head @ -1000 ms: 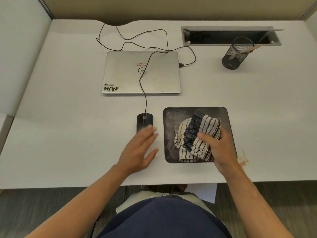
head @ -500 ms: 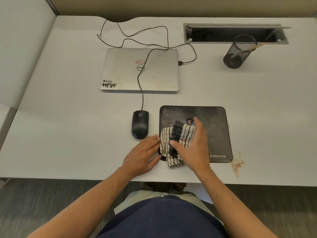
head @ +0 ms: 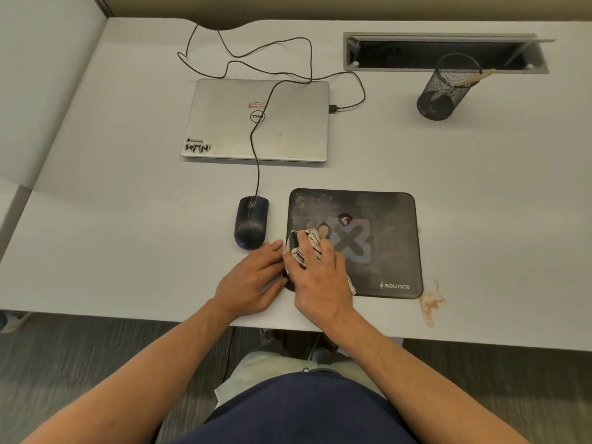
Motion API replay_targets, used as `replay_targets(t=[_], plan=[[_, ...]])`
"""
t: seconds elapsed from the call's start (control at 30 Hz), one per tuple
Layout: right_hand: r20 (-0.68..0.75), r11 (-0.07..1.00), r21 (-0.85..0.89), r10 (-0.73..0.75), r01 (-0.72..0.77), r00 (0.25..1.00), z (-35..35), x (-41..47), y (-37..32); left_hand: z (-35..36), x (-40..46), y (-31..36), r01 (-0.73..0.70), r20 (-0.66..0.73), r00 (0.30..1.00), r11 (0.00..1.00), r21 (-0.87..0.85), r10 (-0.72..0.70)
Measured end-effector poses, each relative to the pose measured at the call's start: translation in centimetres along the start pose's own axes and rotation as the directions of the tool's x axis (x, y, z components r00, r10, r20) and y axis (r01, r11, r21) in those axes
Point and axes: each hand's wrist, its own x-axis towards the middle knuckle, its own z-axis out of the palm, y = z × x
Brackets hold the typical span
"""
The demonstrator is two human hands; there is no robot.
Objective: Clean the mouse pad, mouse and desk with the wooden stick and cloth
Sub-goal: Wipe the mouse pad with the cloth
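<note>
A black mouse pad [head: 384, 245] with a printed figure and smudges lies on the white desk [head: 128, 245]. My right hand [head: 320, 277] presses a striped cloth [head: 302, 246] onto the pad's near left corner, fingers spread over it. My left hand [head: 253, 277] rests flat on the desk, touching the pad's left edge. A black wired mouse [head: 251, 225] sits just left of the pad, beyond my left fingertips. A wooden stick [head: 477, 77] leans in a black mesh cup [head: 443, 91] at the far right.
A shut silver laptop [head: 256, 120] lies behind the mouse, with the mouse cable looping over it. A brown stain [head: 431, 302] marks the desk by the pad's near right corner. A cable slot [head: 442, 52] is set into the desk at the back.
My right hand has slid the cloth from the pad's middle right to its near left corner, uncovering the print. My left hand has shifted right to the pad's edge.
</note>
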Motion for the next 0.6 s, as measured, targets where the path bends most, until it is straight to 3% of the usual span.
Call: replay_targets(t=[0.2,0.43,0.53,0.6], plan=[[-0.025,0.999,-0.046,-0.021,0.02,0.999,0.0,0.0,0.8,0.4,-0.1,-0.4,0.03,0.017,0.999,0.998,0.051,-0.03],[-0.11,0.982,-0.123,0.127,-0.14,0.986,0.1,-0.4,3.4,0.5,-0.2,-0.2,0.03,-0.016,0.999,0.996,0.083,-0.028],[-0.143,0.99,-0.03,0.13,-0.136,0.981,-0.5,-0.2,4.7,0.5,-0.2,-0.1,0.028,-0.008,1.0,0.997,0.078,-0.027],[-0.192,0.978,0.156,0.166,-0.137,0.967,-1.2,0.2,5.6,0.5,-0.3,-0.3,0.032,0.002,0.999,0.997,0.066,-0.033]])
